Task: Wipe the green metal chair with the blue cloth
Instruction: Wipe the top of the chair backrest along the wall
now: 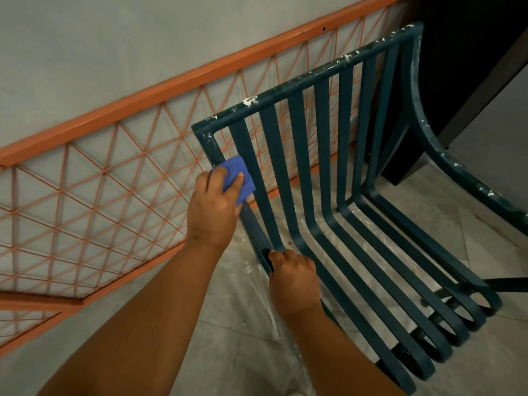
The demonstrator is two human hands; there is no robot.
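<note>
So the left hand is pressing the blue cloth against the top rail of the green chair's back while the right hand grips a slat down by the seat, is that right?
Not quite. In the head view the left hand presses the blue cloth against the left side upright of the green chair back, below the corner, not the top rail. The right hand does grip a slat down by the seat.

An orange metal frame [183, 84] strung with a lattice of thin orange cords [94, 192] leans along the grey wall [85, 38] on the left, running from the near left corner up to the far right. The floor is laid with pale grey tiles [485, 252], and a crumpled sheet of clear plastic [274, 318] spotted with white flecks lies on it in the near middle. At the far right stands a dark, nearly black panel [457, 52], with a paler grey surface [491, 132] just beside it at the right edge.
</note>
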